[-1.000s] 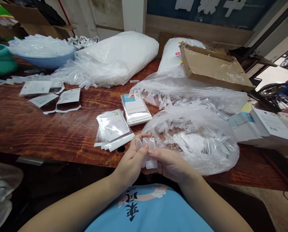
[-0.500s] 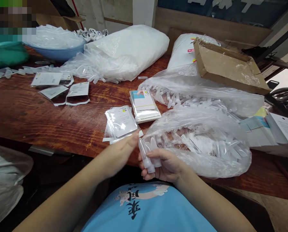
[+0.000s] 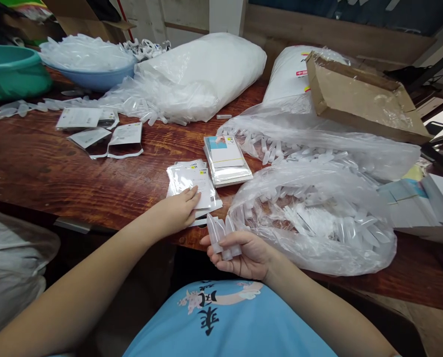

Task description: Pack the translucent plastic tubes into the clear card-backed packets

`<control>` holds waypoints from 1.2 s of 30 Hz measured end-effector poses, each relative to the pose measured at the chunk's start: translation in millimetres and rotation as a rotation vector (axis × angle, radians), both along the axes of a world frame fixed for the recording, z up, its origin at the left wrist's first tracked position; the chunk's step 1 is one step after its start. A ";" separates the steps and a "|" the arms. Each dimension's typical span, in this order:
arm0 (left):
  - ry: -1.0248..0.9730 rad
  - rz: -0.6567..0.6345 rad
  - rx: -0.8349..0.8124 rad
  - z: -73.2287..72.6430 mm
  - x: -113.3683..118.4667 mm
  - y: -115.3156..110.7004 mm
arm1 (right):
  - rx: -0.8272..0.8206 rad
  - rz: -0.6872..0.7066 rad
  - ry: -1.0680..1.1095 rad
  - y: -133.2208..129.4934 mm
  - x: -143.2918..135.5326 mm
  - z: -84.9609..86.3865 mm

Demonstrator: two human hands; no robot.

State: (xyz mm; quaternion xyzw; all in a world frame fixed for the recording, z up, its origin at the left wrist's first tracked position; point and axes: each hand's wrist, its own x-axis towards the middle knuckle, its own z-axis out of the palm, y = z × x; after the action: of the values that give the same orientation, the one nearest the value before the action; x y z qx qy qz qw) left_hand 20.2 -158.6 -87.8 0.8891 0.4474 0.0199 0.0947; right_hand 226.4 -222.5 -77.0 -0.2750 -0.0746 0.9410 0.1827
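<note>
My right hand [image 3: 249, 258], near the table's front edge, is closed around several small translucent plastic tubes [image 3: 214, 234], their rounded tips pointing up. My left hand [image 3: 179, 209] lies with fingers stretched out over a small pile of clear plastic packets [image 3: 201, 186] with printed cards inside. Whether its thumb grips a packet is hidden. Just behind the pile, to the right, sits a stack of packets with a blue-and-white card [image 3: 225, 152] on top.
To the right, open clear plastic bags [image 3: 370, 260] hold many more tubes, with a cardboard tray [image 3: 362, 101] behind. Several filled packets [image 3: 125, 136] lie at the left. A blue basin [image 3: 95, 79], a green basin [image 3: 13, 74] and a large white sack [image 3: 221, 64] stand at the back.
My left hand has moved left and away from the tubes, onto the packets. My right hand still holds the tubes, shifted slightly left. The view has turned a little.
</note>
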 end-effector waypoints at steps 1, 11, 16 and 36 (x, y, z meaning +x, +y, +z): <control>-0.002 0.001 0.010 0.9 0.3 -3.3 | 0.006 0.005 -0.029 -0.1 -3.2 -0.5; -0.410 0.327 0.210 -2.8 7.1 -43.3 | 0.140 -0.044 -0.236 -1.6 -31.7 2.7; -0.770 0.550 0.119 0.5 22.9 -65.5 | 0.294 -0.081 -0.301 -2.7 -36.1 5.0; -1.873 0.747 -0.793 40.7 37.8 -78.0 | 0.955 -0.427 -0.712 3.2 -49.5 3.8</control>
State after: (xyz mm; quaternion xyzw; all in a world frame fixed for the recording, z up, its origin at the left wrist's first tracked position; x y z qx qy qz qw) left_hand 58.1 -236.7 -47.1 0.2343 0.4146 0.5723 0.6676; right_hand 176.9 -219.3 -73.2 -0.4683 -0.4860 0.5976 0.4329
